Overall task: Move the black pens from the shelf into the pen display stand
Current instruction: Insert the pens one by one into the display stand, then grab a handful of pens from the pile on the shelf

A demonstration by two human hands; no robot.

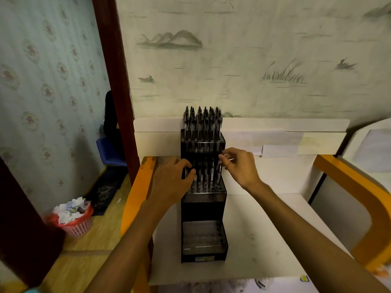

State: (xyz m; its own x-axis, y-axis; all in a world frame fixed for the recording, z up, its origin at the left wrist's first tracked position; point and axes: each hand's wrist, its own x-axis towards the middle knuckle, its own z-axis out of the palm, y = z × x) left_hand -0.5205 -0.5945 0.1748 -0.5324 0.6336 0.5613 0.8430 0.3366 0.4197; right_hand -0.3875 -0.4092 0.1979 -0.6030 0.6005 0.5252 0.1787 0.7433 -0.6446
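Two bare forearms reach up from the lower edge of the view toward a black tiered pen display stand [203,210] that stands upright on a white shelf [264,235], its back against the wall. The stand steps up away from the camera: the lowest tier, nearest the viewer, shows only a grey perforated plate with no pens in it; the middle tier holds a row of black pens [206,172] between the two hands; the top tier is packed with more pens, their long axes vertical and their clip ends pointing up past the stand's rim.

The left hand [171,180] sits at the stand's left edge on the middle tier, fingers curled with thumb and fingertips closed around the left-most pens there. The right hand [239,166] is at the stand's right edge, its thumb and forefinger pinching a slim upright pen at the end of that row, the other fingers loosely bent.

On the floor to the left stands a red mesh wastebasket [76,225] heaped with crumpled paper.
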